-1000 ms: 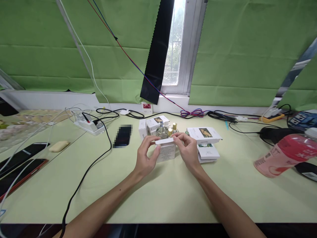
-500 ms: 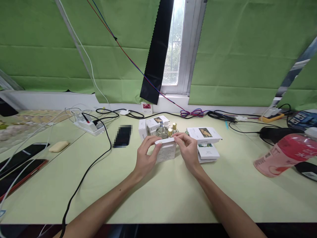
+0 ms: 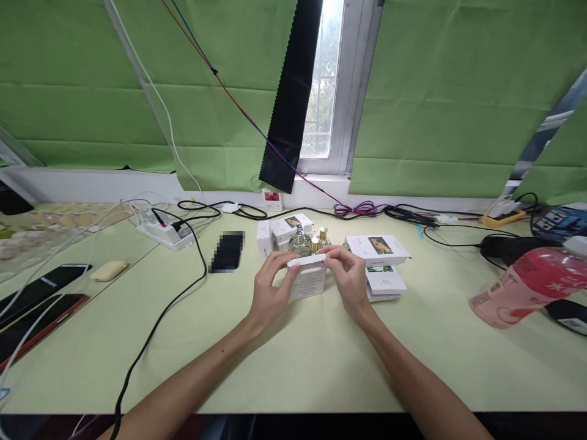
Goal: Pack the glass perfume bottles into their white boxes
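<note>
A small white box (image 3: 309,282) stands upright on the table, its printed side facing me. My left hand (image 3: 274,282) grips the box's upper left, thumb on the near face. At the upper right corner, my right hand (image 3: 347,275) pinches the top flap (image 3: 306,261) between thumb and fingers. Just behind the box are glass bottles (image 3: 300,243) and gold caps (image 3: 323,234), partly hidden by my fingers. More white boxes (image 3: 291,226) stand behind to the left. Right of my right hand, a white box with a flower picture (image 3: 378,247) lies near another white box (image 3: 386,282).
At the right a pink drink bottle (image 3: 523,287) leans. A dark phone (image 3: 228,250) lies left of the boxes, beyond a black cable (image 3: 169,305). A power strip (image 3: 167,235) and more phones (image 3: 41,318) are at the left. Cables run along the wall.
Almost nothing differs. Both hands stay on the white box, with only a very slight shift of the right fingers at its flap.
</note>
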The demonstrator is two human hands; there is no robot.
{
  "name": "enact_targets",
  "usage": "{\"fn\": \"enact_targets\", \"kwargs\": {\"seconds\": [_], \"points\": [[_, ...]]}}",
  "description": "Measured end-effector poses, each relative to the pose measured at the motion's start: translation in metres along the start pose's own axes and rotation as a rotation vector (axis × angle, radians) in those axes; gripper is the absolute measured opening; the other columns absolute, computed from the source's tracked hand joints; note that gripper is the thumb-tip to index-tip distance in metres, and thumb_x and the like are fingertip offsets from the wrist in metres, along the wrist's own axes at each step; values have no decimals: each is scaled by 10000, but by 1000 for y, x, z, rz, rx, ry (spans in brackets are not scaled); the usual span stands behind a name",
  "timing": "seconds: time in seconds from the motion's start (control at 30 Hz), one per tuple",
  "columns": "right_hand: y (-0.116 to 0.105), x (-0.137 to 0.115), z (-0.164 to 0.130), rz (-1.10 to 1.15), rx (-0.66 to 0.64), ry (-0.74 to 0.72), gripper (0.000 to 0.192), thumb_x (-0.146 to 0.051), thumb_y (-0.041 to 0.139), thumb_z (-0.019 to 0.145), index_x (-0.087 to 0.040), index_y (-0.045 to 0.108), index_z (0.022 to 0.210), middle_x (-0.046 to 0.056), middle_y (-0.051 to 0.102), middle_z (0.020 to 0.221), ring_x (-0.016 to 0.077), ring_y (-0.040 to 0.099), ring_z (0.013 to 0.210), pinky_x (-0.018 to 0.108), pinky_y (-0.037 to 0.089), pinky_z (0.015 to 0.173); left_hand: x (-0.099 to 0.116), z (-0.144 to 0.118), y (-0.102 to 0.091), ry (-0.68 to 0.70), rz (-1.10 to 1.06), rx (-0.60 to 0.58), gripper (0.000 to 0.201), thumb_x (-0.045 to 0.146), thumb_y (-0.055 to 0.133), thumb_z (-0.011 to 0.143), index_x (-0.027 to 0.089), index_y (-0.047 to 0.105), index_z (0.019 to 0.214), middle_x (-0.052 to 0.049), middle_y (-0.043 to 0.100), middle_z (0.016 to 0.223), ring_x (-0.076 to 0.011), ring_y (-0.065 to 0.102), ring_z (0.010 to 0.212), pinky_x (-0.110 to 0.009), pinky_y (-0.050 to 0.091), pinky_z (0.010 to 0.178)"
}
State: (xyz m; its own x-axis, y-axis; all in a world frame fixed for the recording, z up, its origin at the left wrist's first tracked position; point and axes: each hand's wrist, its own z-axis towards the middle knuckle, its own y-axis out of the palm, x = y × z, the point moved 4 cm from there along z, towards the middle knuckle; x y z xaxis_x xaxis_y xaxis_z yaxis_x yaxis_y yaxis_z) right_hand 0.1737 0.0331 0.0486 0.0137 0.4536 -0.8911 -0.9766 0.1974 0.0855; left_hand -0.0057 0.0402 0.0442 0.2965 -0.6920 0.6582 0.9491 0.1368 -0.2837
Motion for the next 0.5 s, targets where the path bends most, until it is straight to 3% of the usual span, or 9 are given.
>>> {"fn": "enact_targets", "kwargs": {"seconds": [0.5], "points": [[0, 1, 1, 17, 4, 22, 128, -208, 614, 761, -216, 635, 635, 39, 719, 928, 231, 637, 941, 367, 451, 911, -1, -1, 1, 21, 15, -4, 142, 295, 589, 984, 224, 695, 1046, -60, 678, 1057, -183, 651, 1009, -323, 556, 875]]}}
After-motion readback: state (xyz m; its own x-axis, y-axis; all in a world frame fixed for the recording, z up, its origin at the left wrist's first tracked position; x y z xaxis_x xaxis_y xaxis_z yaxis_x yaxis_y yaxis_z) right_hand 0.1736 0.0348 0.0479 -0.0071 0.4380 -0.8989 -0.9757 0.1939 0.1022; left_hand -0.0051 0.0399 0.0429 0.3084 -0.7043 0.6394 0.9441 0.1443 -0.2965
